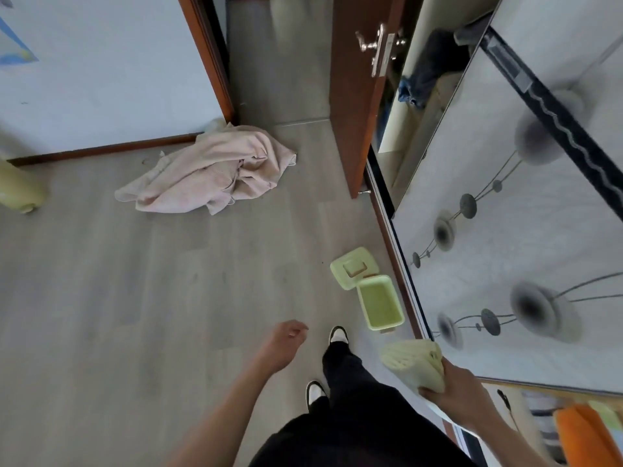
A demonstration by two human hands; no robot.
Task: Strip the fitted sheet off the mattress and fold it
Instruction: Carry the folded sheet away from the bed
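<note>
My right hand grips a folded pale yellow-green bundle of cloth at the lower right, beside the wardrobe's sliding door. My left hand hangs free over the floor at the lower middle, fingers loosely curled, holding nothing. A crumpled pale pink cloth lies on the floor near the doorway. No mattress is in view.
A small green plastic bin stands open with its lid lying beside it on the grey wood floor. The brown door stands open. A patterned wardrobe door fills the right. My legs in black trousers and shoes are below.
</note>
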